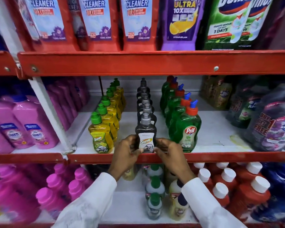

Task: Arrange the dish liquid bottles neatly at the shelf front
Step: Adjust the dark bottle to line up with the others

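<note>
Three rows of dish liquid bottles run front to back on the middle shelf (220,139). The front black bottle (145,129), grey cap and white "Super" label, stands upright at the shelf's front edge. My left hand (126,153) grips its left side and my right hand (169,153) grips its right side. More black bottles (144,99) line up behind it. To the left stands a row of yellow bottles with green caps (101,135). On the right is a row of green Pril bottles with red and blue caps (187,130).
Pink bottles (31,129) fill the shelf's left side, past a white upright (46,109). Dark wrapped cleaner packs (270,125) crowd the right. A red shelf lip (220,157) runs along the front. Bathroom cleaner bottles (95,20) stand above, with red, pink and small bottles below.
</note>
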Available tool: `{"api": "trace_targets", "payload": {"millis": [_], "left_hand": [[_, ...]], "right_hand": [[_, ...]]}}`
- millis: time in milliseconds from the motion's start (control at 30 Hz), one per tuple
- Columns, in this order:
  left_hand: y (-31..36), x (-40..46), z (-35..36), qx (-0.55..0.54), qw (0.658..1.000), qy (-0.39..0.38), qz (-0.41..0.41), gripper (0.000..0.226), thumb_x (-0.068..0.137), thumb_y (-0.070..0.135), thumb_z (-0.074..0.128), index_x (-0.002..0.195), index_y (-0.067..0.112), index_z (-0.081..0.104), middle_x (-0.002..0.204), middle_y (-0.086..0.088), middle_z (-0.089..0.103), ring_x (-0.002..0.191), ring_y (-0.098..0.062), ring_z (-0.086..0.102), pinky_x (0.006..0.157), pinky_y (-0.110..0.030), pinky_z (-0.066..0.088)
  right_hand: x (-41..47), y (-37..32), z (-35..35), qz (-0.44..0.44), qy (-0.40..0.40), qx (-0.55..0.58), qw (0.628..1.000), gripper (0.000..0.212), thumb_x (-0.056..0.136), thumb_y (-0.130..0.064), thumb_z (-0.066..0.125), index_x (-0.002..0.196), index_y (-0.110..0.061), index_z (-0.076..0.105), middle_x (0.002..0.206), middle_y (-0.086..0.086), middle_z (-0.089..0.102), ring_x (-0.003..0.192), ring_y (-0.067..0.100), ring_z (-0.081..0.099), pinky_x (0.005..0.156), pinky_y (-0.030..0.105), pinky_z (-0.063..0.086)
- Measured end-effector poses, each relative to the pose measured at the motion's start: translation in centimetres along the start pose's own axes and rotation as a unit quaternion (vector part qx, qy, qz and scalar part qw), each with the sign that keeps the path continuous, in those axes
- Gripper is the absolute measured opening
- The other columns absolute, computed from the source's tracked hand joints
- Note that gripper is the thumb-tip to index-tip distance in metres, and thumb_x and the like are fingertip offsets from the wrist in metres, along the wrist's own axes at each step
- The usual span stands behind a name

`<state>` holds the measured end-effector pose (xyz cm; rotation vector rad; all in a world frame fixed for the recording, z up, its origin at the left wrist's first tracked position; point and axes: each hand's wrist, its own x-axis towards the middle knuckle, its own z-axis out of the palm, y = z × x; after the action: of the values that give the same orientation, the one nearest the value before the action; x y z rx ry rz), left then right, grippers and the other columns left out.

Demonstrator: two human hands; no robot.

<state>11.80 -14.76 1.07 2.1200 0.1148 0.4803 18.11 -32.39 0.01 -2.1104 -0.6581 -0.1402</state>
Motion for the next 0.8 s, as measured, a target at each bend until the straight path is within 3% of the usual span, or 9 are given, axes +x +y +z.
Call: {"api": "trace_targets", "payload": {"millis": [67,133,367,500,600,733,800], "left_hand": [[0.0,0.0,0.0,-0.026,1.0,-0.007,-0.003,0.045,0.078,-0.004,0.075,0.109,0.025,0.058,0.109,-0.002,0.072,0.086,0.008,0.068,0.08,-0.011,0.054],[0.0,0.0,0.1,-0.052,0.998,-0.012,-0.013,0.047,0.077,-0.005,0.076,0.11,0.023,0.058,0.107,0.001,0.071,0.083,0.013,0.066,0.076,-0.007,0.052],[-0.4,0.3,0.4,-0.091,0.995,-0.016,-0.027,0.05,0.075,-0.001,0.078,0.122,0.006,0.061,0.114,-0.008,0.072,0.099,-0.012,0.07,0.08,-0.012,0.055],[-0.5,0.4,0.4,-0.088,0.996,-0.015,-0.025,0.05,0.075,-0.003,0.078,0.122,0.006,0.061,0.116,-0.01,0.072,0.098,-0.01,0.07,0.081,-0.012,0.055],[-0.4,0.3,0.3,-0.088,0.996,-0.019,-0.022,0.051,0.076,0.0,0.078,0.123,0.009,0.06,0.119,-0.011,0.072,0.1,-0.01,0.07,0.085,-0.016,0.055],[-0.5,-1.6,-1.0,-0.092,0.996,0.001,-0.004,0.054,0.082,0.004,0.074,0.131,0.014,0.056,0.132,-0.001,0.062,0.118,-0.007,0.062,0.103,-0.027,0.049],[-0.7,-3.9,-2.3,-0.096,0.992,0.076,0.028,0.032,0.086,0.003,0.066,0.115,0.015,0.069,0.122,0.002,0.07,0.113,-0.008,0.065,0.1,-0.032,0.053]], "right_hand": [[0.1,0.2,0.1,-0.001,0.008,-0.001,1.0,0.034,0.089,-0.013,0.069,0.123,-0.018,0.069,0.117,0.001,0.075,0.105,0.013,0.071,0.099,0.036,0.055],[0.1,0.4,0.1,0.002,0.012,-0.003,1.0,0.033,0.09,-0.013,0.068,0.123,-0.017,0.069,0.117,0.001,0.075,0.106,0.014,0.071,0.099,0.035,0.055],[0.3,0.8,0.0,0.042,0.002,0.017,0.999,0.032,0.089,-0.014,0.069,0.12,-0.016,0.069,0.112,-0.001,0.077,0.101,0.01,0.071,0.096,0.034,0.057],[0.3,0.8,0.0,0.047,0.003,0.026,0.999,0.031,0.088,-0.012,0.069,0.119,-0.018,0.069,0.112,-0.002,0.077,0.1,0.007,0.071,0.095,0.029,0.056],[0.2,0.7,0.1,0.048,0.011,0.027,0.998,0.033,0.087,-0.016,0.072,0.119,-0.018,0.07,0.111,-0.003,0.077,0.098,0.007,0.072,0.095,0.032,0.057],[-1.4,-0.5,0.3,0.063,0.099,0.092,0.989,0.035,0.081,-0.018,0.078,0.116,-0.019,0.071,0.104,-0.008,0.076,0.089,-0.003,0.072,0.085,0.017,0.058],[-3.1,-1.4,0.5,0.044,0.192,0.108,0.974,0.027,0.08,-0.015,0.078,0.104,-0.026,0.071,0.093,-0.012,0.075,0.084,-0.006,0.071,0.078,0.012,0.057]]}}
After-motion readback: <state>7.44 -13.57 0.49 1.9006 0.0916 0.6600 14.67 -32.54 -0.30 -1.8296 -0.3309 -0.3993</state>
